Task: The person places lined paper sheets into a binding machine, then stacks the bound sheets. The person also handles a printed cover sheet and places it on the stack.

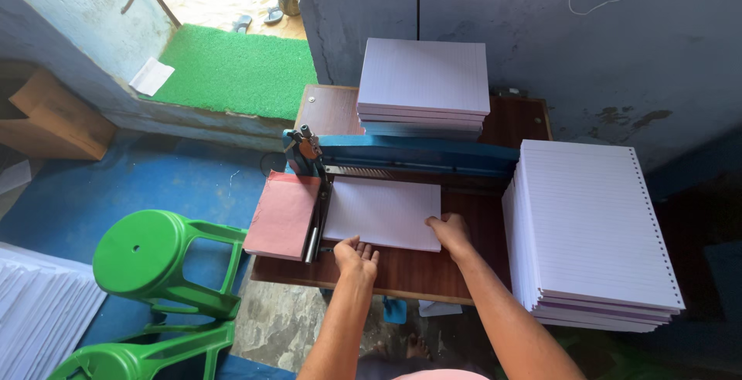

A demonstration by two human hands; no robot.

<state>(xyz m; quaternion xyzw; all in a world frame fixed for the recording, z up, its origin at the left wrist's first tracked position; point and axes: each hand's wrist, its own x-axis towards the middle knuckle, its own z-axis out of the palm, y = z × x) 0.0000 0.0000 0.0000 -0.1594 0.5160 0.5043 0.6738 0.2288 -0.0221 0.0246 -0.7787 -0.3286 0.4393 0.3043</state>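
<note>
Two hands [356, 255] [450, 231] on white sheets [382, 212]

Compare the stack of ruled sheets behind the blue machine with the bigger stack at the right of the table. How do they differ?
The rear stack lies square to the blue machine; the right stack sits skewed. The rear stack looks smaller. The right stack shows punched holes along its right edge; the rear stack shows none. Both are ruled paper with some tinted layers.

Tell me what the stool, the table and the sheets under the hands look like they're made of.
Stool: likely moulded plastic, glossy green with soft highlights. Table: probably wood, dark brown with a pale edge. Sheets: paper, matte white, thin flat stack.
</note>
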